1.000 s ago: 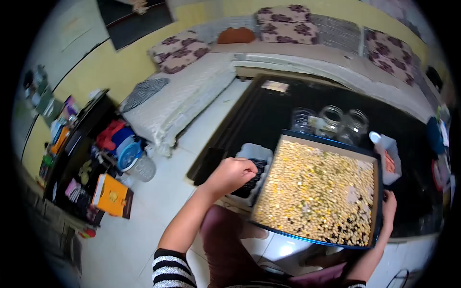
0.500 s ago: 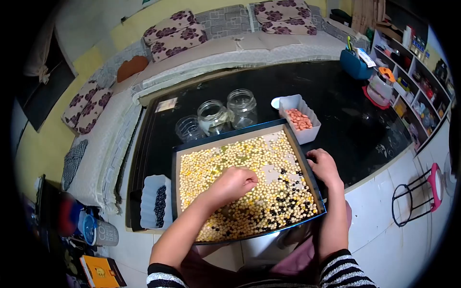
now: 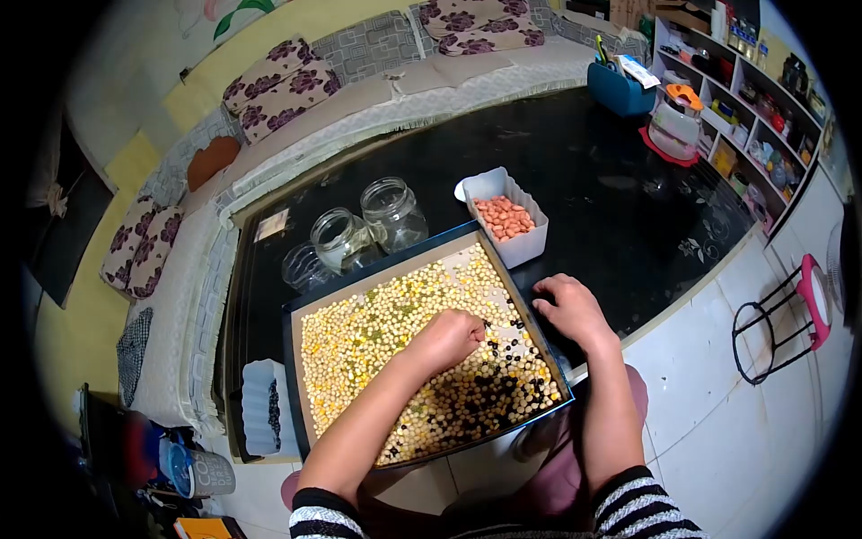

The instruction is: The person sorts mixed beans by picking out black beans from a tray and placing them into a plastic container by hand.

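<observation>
A shallow cardboard tray (image 3: 294, 359) with dark blue sides holds a layer of cream round beans (image 3: 359, 328), mixed with yellow kernels, small green beans and black beans (image 3: 485, 395) that lie thickest at the lower right. My left hand (image 3: 446, 340) is over the tray's right half with its fingers curled closed beside some black beans; whatever they pinch is hidden. Just outside the tray's right wall, my right hand (image 3: 575, 310) rests near the dark tabletop, fingers loosely bent and apart, holding nothing visible.
Behind the tray stand glass jars (image 3: 395, 216) and a pale plastic container (image 3: 530, 242) of pink peanuts (image 3: 505, 217). Another container (image 3: 260, 409) with black beans sits left. A lidded jug (image 3: 675, 126) and blue holder (image 3: 620, 88) occupy the far right. A stool (image 3: 813, 301) is on the floor.
The view has turned, so the tray and table appear further left. Relative to the tray, my left hand has moved right, toward the black beans. My right hand stays beside the tray, its fingers slightly more spread.
</observation>
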A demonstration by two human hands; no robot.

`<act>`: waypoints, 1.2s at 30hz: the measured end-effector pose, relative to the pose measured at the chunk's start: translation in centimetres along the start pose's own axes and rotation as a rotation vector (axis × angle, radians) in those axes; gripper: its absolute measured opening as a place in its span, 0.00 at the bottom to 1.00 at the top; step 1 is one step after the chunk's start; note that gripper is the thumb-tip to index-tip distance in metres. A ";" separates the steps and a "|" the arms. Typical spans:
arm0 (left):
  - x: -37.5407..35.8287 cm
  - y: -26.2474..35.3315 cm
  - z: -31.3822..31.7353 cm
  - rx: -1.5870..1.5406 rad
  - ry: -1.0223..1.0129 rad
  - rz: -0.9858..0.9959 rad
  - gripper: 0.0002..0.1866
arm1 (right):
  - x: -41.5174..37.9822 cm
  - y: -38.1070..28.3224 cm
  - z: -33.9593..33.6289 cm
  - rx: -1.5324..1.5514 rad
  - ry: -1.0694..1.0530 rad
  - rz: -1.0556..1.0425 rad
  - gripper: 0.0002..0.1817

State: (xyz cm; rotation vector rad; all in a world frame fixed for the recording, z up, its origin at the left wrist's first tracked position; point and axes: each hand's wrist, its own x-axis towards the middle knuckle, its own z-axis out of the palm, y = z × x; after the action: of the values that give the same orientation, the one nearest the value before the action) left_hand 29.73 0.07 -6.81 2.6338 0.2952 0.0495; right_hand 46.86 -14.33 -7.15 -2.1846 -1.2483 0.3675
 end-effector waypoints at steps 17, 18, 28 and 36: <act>1.0 0.6 -1.4 -0.105 0.111 -0.103 0.05 | -0.5 0.1 -0.5 -0.001 -0.014 -0.013 0.15; 1.2 0.7 -1.3 -0.124 0.121 -0.092 0.06 | -0.5 0.1 -0.5 0.006 -0.014 -0.007 0.14; 1.4 -0.3 -0.7 -0.041 0.045 -0.128 0.09 | -0.5 0.3 -0.4 0.025 0.006 -0.029 0.14; 1.4 0.9 -1.2 -0.091 -0.044 -0.173 0.09 | -0.5 0.2 -0.3 0.005 0.014 -0.032 0.14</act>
State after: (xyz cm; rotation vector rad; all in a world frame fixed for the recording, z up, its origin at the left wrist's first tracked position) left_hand 31.13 0.17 -5.35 2.5060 0.4931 -0.0512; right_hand 46.91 -14.96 -7.05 -2.1569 -1.2716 0.3416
